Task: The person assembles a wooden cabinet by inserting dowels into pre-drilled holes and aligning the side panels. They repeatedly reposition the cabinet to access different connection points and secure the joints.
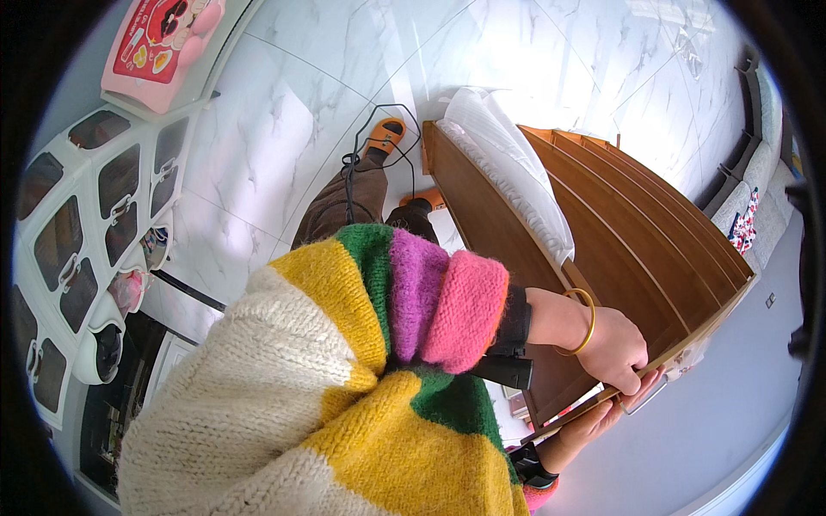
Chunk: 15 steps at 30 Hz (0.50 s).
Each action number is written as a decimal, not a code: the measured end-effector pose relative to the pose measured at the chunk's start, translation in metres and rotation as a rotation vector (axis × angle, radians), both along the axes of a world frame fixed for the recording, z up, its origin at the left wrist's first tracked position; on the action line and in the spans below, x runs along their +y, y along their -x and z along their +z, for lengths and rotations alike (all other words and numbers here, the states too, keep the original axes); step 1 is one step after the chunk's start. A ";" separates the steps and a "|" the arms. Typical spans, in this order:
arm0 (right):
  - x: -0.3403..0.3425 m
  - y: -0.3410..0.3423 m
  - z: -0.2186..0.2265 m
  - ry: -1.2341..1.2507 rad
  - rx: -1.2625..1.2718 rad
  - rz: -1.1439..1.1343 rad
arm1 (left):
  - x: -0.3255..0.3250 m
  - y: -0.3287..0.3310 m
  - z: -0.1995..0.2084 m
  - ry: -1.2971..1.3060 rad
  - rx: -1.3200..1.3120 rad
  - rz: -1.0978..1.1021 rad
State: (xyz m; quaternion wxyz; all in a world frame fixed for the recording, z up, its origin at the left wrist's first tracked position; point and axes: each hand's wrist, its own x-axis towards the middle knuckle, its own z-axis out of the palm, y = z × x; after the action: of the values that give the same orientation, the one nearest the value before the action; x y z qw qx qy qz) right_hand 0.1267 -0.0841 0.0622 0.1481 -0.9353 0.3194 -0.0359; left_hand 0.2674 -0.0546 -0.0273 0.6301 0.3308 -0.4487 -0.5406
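Note:
My left hand (607, 346), with a gold bangle on its wrist, reaches across to the right side. Its fingers are curled together at the edge of a brown wooden shelf unit (602, 206); what they pinch is hidden. Just below, my right hand (594, 421) lies along the outer side of the same edge, fingers stretched out, a black band on its wrist. Clear, film-like material (688, 359) shows at the corner beside the fingers. A white, sheer ruffled cloth (516, 168) drapes over the unit's near side.
Orange slippers (385, 138) are on my feet on the marbled tile floor (284, 146), with a dark cable (354, 159) hanging over the legs. White storage bins (112, 198) with dark windows line the left. A grey sofa (761, 163) stands far right beside a pale wall (723, 404).

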 end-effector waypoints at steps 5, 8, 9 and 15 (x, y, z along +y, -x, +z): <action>0.004 -0.003 0.000 -0.008 -0.006 -0.027 | 0.001 -0.001 0.000 0.003 -0.005 0.008; 0.004 -0.001 -0.001 -0.010 -0.004 -0.053 | 0.000 0.000 0.000 0.004 -0.013 0.010; 0.002 0.001 -0.001 -0.022 -0.013 -0.040 | -0.001 0.000 0.000 0.005 -0.014 0.009; -0.005 0.002 -0.002 -0.055 -0.053 -0.027 | -0.003 0.000 0.000 0.002 -0.022 0.014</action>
State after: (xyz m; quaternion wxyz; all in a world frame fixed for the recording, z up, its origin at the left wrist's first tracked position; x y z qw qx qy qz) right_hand 0.1247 -0.0892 0.0598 0.1814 -0.9252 0.3288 -0.0538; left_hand 0.2675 -0.0578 -0.0268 0.6291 0.3394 -0.4539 -0.5320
